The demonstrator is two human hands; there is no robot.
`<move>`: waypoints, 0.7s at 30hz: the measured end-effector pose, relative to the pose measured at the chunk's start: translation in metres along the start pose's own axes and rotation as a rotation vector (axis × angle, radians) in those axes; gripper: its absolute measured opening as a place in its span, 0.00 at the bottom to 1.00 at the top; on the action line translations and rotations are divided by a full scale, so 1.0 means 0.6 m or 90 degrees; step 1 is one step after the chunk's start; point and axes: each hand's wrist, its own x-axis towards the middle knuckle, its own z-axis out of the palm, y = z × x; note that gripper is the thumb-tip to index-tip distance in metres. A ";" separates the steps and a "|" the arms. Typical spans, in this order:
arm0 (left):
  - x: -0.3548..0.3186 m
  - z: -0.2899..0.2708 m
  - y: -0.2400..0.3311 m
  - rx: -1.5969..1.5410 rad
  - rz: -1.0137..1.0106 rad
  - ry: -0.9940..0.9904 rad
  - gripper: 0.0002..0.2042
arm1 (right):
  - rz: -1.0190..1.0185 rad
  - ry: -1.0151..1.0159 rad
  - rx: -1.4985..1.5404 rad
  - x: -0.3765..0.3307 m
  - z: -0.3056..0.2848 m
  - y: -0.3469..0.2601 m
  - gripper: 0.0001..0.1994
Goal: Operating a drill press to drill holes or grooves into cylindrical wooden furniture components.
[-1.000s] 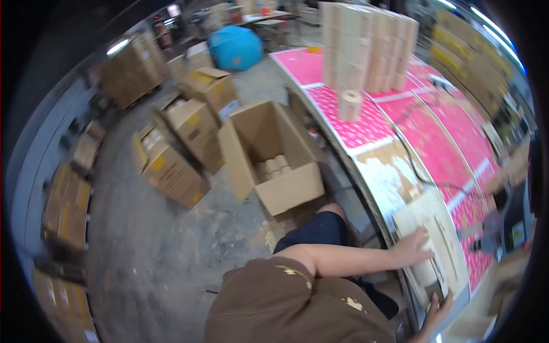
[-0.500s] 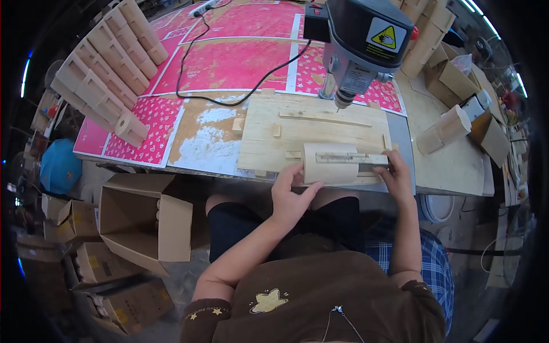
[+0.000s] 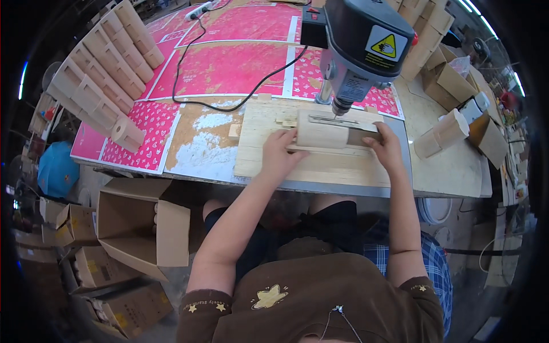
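Observation:
A pale wooden cylinder [image 3: 322, 137] lies on its side on a light wooden board [image 3: 320, 166], under the chuck [image 3: 341, 106] of a bench drill press [image 3: 360, 51]. Along its top runs a thin slotted strip [image 3: 334, 120], and a darker grey-brown piece [image 3: 359, 136] extends from its right end. My left hand [image 3: 279, 153] grips the cylinder's left end, thumb along the near side. Fingers of my right hand [image 3: 386, 147] close on the right end of the darker piece. The drill tip is right above the strip; I cannot tell whether it touches.
Stacked wooden cylinders [image 3: 94, 74] stand on the pink-covered table at left. Another cylinder [image 3: 441, 134] stands at right near open cardboard boxes [image 3: 449, 80]. A black cable [image 3: 251, 103] crosses the table. A large open carton [image 3: 128, 223] is on the floor at left.
Both hands have pushed the cylinder with its strip and darker piece away from me across the board, from the near edge to under the drill chuck.

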 end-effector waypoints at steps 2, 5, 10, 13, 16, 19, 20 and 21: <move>0.002 -0.005 -0.022 -0.040 -0.016 0.018 0.30 | 0.037 -0.019 0.026 0.003 0.008 -0.038 0.20; 0.009 -0.010 -0.028 0.122 0.057 -0.010 0.29 | 0.050 -0.037 0.044 0.004 0.009 -0.028 0.21; 0.017 -0.014 -0.024 0.144 0.045 -0.053 0.22 | 0.004 -0.039 0.015 0.006 0.000 -0.040 0.21; 0.016 -0.015 -0.028 0.149 0.062 -0.053 0.20 | -0.003 -0.102 -0.005 0.012 -0.029 -0.066 0.21; 0.019 -0.014 -0.028 0.149 0.073 -0.068 0.19 | -0.013 -0.090 -0.039 0.044 -0.095 -0.099 0.21; 0.017 -0.015 -0.026 0.171 0.077 -0.056 0.19 | -0.126 0.172 0.037 0.139 -0.173 -0.111 0.18; 0.017 -0.015 -0.029 0.172 0.078 -0.058 0.19 | -0.115 0.216 0.056 0.161 -0.194 -0.150 0.19; 0.016 -0.016 -0.033 0.174 0.089 -0.047 0.19 | -0.105 0.258 0.080 0.183 -0.199 -0.190 0.19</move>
